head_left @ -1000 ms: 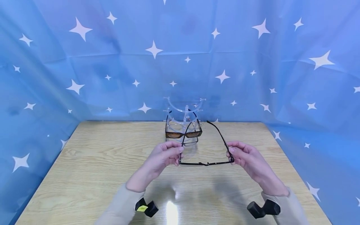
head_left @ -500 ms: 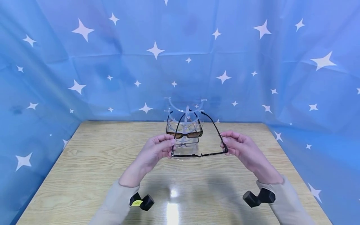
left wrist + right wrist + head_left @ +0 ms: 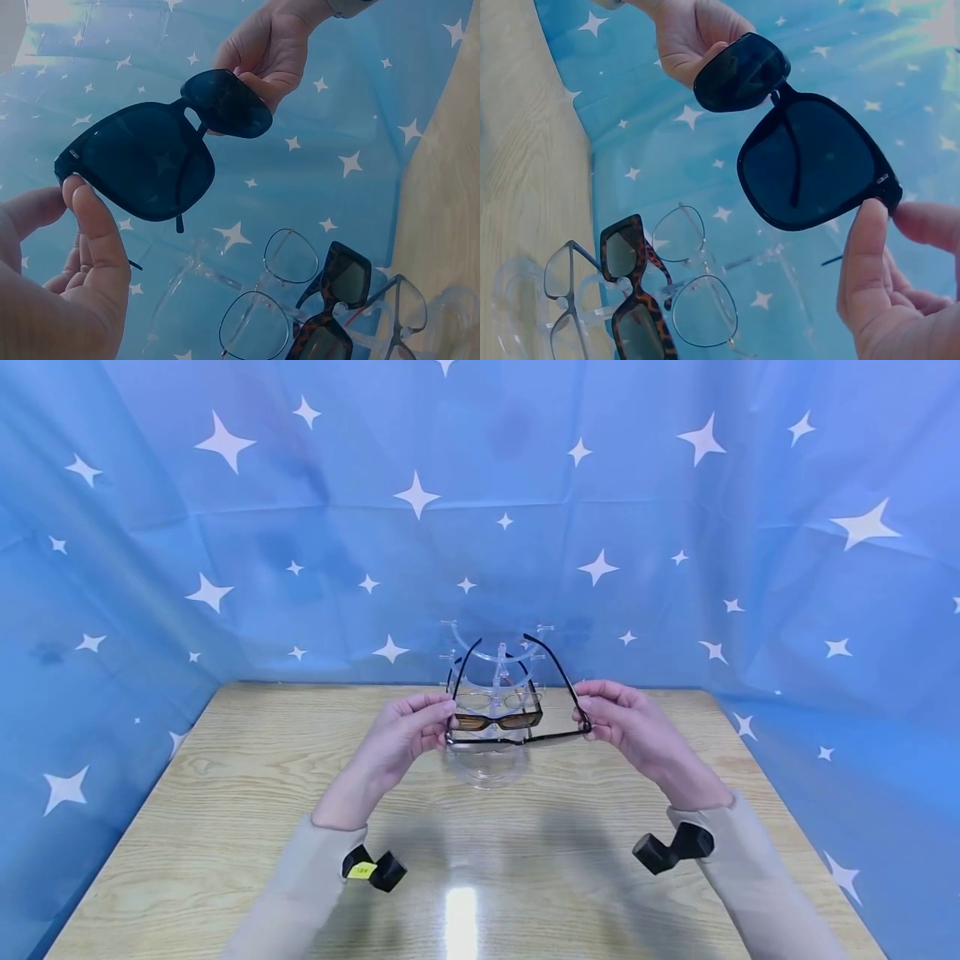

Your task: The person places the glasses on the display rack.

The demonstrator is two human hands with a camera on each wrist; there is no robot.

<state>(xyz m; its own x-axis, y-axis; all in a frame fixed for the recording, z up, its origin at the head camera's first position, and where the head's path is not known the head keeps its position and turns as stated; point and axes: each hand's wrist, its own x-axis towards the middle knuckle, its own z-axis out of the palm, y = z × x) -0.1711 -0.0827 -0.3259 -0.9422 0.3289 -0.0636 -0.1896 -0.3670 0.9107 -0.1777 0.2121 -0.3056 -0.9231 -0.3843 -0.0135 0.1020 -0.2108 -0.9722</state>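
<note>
Black sunglasses (image 3: 810, 161) with large dark lenses are held between both hands, their temples unfolded and pointing away toward the stand. My left hand (image 3: 401, 735) pinches the left hinge corner with thumb and fingers. The right hand (image 3: 626, 727) pinches the opposite corner in the same way. Behind them stands a clear plastic glasses stand (image 3: 501, 664) with curved arms; its top arms carry no glasses. On its lower arms sit thin wire-frame glasses (image 3: 291, 256), tortoiseshell sunglasses (image 3: 622, 251) and grey-framed glasses (image 3: 559, 274). In the head view the black frame overlaps the lower part of the stand.
The stand rises from the back middle of the wooden table (image 3: 225, 793). A blue curtain with white stars (image 3: 330, 518) hangs behind the table and along its sides. Black wrist cameras (image 3: 672, 847) sit on both sleeves.
Both hands have carried the black sunglasses forward and slightly left, from in front of the stand to over it in the head view. The grips look the same.
</note>
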